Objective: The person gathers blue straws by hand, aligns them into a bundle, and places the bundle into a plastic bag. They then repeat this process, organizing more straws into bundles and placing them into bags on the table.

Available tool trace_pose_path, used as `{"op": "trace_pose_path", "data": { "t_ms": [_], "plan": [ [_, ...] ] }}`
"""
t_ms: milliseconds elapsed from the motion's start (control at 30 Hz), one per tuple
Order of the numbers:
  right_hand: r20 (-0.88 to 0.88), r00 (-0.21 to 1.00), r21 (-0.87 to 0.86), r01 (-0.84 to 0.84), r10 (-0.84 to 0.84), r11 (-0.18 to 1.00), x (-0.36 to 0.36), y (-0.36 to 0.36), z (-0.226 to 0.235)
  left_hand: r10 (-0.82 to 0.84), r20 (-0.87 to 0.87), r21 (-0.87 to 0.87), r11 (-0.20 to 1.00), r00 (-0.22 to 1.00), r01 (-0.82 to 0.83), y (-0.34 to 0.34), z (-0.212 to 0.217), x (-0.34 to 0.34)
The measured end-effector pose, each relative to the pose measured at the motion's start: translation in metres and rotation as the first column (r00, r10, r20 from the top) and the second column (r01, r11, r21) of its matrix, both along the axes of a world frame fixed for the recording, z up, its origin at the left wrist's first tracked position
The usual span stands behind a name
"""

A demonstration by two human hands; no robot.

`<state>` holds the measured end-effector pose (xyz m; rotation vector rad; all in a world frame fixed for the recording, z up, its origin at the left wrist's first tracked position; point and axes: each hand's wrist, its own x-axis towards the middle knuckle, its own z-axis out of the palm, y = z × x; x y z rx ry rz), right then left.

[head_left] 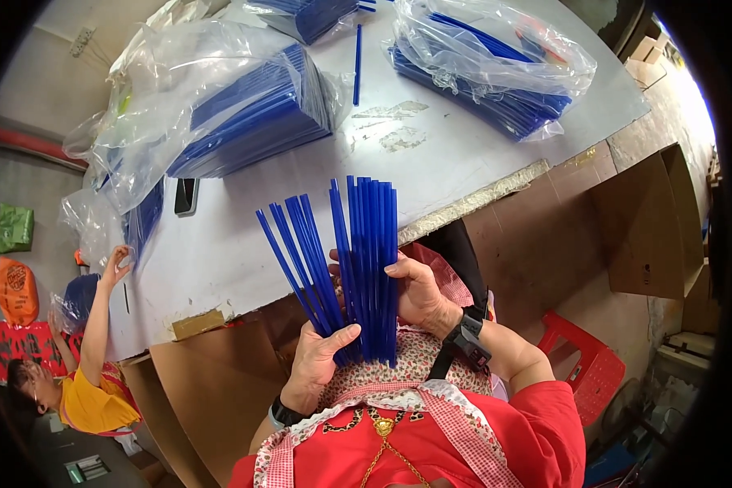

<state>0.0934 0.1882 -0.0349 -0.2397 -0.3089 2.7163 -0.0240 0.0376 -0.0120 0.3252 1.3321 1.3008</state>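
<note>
A bunch of thin blue plastic straws (370, 268) stands up between my hands, in front of my apron at the table's near edge. My left hand (319, 356) is closed round their lower ends, its thumb across the front. Several of these straws lean out to the left like a fan. My right hand (419, 291) grips the upright part of the bunch from the right, thumb in front; most of its fingers are hidden behind. On the white table (301, 175) ahead, one loose straw (358, 65) lies apart.
Clear plastic bags hold a big blue stack (252, 114) at the left and more blue straws (496, 89) at the right. A phone (185, 197) lies near the left stack. Cardboard boxes (220, 390) and a red stool (581, 366) stand below. A co-worker (98, 398) reaches in at left.
</note>
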Motion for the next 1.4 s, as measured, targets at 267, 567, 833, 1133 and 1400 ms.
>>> {"op": "trace_pose_path", "data": {
  "t_ms": [267, 567, 833, 1133, 1400],
  "plan": [
    [0.024, 1.000, 0.012, 0.014, -0.014, 1.000, 0.005, 0.000, -0.002, 0.037, -0.015, 0.037, 0.999, 0.999, -0.037, 0.002, -0.003, 0.005],
    [0.133, 0.986, 0.159, 0.077, -0.098, 0.984, -0.004, -0.015, -0.009, 0.028, -0.226, 0.044, 0.999, 0.974, -0.018, 0.010, -0.002, 0.020],
    [0.047, 0.999, 0.046, 0.015, -0.018, 0.999, -0.001, -0.009, -0.005, 0.076, -0.103, 0.024, 0.997, 0.992, -0.074, 0.003, -0.005, 0.014],
    [0.036, 0.999, -0.006, 0.035, -0.035, 0.999, 0.000, -0.011, -0.004, 0.105, -0.030, 0.024, 0.994, 0.994, -0.104, -0.003, -0.005, 0.012],
    [0.045, 0.998, -0.060, 0.049, -0.047, 0.997, 0.006, -0.016, -0.010, 0.111, -0.015, 0.022, 0.994, 0.994, -0.110, -0.009, -0.001, 0.016]
  ]
}}
